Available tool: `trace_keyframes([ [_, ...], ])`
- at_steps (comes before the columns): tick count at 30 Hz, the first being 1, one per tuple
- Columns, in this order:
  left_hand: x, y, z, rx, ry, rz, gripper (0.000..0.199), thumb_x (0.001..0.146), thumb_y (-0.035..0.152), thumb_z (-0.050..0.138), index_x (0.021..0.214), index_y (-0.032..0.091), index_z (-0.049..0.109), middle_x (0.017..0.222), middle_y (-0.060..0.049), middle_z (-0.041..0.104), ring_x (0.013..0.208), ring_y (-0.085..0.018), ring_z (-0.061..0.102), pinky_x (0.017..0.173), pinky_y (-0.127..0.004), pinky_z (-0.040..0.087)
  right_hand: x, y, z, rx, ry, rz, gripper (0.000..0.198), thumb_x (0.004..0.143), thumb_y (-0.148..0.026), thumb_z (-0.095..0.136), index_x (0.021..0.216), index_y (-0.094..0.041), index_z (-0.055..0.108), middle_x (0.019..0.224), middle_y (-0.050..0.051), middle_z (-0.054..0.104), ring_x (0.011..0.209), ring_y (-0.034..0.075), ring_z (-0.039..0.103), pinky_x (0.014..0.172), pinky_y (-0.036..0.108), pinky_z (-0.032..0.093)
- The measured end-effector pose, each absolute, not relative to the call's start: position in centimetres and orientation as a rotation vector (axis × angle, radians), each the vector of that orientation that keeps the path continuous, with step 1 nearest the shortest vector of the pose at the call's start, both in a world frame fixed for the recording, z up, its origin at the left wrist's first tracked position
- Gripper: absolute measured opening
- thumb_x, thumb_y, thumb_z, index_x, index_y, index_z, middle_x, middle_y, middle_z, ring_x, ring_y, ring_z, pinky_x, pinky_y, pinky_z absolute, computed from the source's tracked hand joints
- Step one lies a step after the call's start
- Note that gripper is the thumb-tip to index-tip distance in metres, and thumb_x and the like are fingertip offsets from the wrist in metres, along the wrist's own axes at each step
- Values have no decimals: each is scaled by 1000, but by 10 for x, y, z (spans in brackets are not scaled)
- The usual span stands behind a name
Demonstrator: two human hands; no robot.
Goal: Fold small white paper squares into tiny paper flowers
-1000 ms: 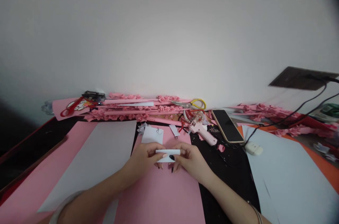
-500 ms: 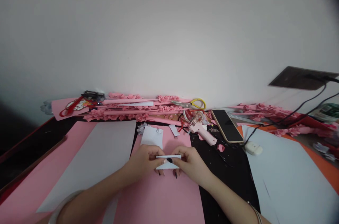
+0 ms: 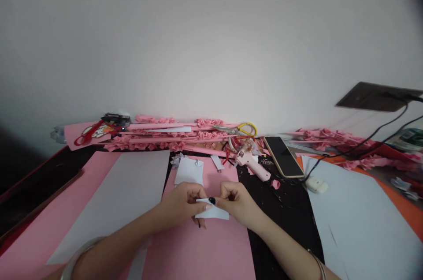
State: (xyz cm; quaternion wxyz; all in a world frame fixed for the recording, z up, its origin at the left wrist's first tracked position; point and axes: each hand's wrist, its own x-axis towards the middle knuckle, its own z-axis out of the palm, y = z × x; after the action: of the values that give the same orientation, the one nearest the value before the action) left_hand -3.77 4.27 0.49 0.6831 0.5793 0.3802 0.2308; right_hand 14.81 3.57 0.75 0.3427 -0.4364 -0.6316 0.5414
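Two-handed, I pinch the small white paper (image 3: pixel 218 213) over the pink sheet (image 3: pixel 205 253), left hand (image 3: pixel 178 203) at its nine o'clock, right hand (image 3: pixel 243 206) at three. Its lower face shows broader than before; I judge its upper edge is being worked.

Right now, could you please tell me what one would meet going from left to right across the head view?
Left-side white sheet, left hand, held white paper, right hand, smartphone, small white device, dark wall plate.
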Motion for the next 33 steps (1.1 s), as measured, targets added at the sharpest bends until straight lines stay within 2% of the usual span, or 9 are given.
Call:
trace_keyframes([
  [7, -38, 43, 11, 1265, 843, 531, 21, 72, 32, 65, 67, 15, 53, 49, 1, 63, 47, -15, 64, 49, -25, 50, 151, 36, 6, -1113, -1669, 1343, 49, 75, -35, 63, 51, -20, 23, 49, -9, 20, 46, 6, 16, 42, 21, 13],
  [12, -39, 44, 12, 1256, 873, 555, 23, 72, 33, 65, 66, 15, 53, 49, 1, 63, 47, -14, 64, 48, -23, 48, 155, 39, 4, -1099, -1656, 1333, 50, 82, -41, 54, 50, -20, 22, 50, -8, 18, 46, 7, 17, 43, 22, 15],
  [14, -39, 44, 12, 1255, 885, 574, 23, 72, 33, 65, 66, 15, 52, 49, 1, 63, 48, -14, 64, 48, -23, 48, 157, 40, 5, -1143, -1641, 1217, 47, 83, -41, 53, 51, -20, 26, 50, -8, 21, 46, 7, 20, 44, 22, 17],
  [18, -39, 45, 12, 1252, 919, 586, 21, 72, 32, 63, 66, 15, 52, 51, 1, 63, 49, -13, 63, 52, -24, 49, 156, 39, 9, -1145, -1704, 1185, 27, 83, -38, 54, 67, -17, 48, 54, -6, 36, 49, 9, 32, 47, 21, 25],
  [21, -39, 45, 12, 1304, 934, 589, 17, 73, 31, 62, 72, 15, 56, 55, 2, 61, 52, -14, 63, 54, -25, 49, 154, 36, 10, -1167, -1782, 1161, 25, 84, -34, 52, 65, -17, 50, 53, -5, 37, 48, 9, 33, 46, 22, 25],
  [24, -39, 43, 13, 1437, 944, 610, 16, 76, 31, 59, 78, 15, 61, 61, 3, 57, 53, -12, 58, 52, -22, 44, 153, 33, 10, -1171, -1840, 1089, 26, 84, -28, 52, 61, -17, 46, 51, -5, 36, 47, 9, 31, 45, 21, 24],
  [27, -40, 42, 13, 1650, 997, 637, 17, 79, 29, 54, 73, 16, 63, 54, 6, 46, 49, -8, 43, 48, -20, 32, 152, 31, 11, -1136, -1915, 1054, 27, 84, -25, 51, 60, -17, 43, 51, -5, 36, 47, 8, 31, 45, 21, 24],
  [29, -40, 41, 12, 1720, 1027, 642, 18, 79, 28, 54, 68, 15, 61, 52, 6, 41, 49, -8, 36, 47, -20, 26, 151, 30, 12, -1118, -1946, 1035, 26, 85, -24, 49, 60, -18, 42, 51, -6, 36, 47, 8, 32, 45, 20, 25],
  [33, -41, 42, 11, 1675, 1083, 650, 23, 77, 30, 56, 60, 16, 50, 52, 7, 37, 48, -8, 32, 46, -20, 22, 149, 29, 13, -1107, -1962, 1005, 27, 86, -23, 48, 60, -18, 40, 52, -6, 36, 47, 8, 32, 46, 20, 25],
])
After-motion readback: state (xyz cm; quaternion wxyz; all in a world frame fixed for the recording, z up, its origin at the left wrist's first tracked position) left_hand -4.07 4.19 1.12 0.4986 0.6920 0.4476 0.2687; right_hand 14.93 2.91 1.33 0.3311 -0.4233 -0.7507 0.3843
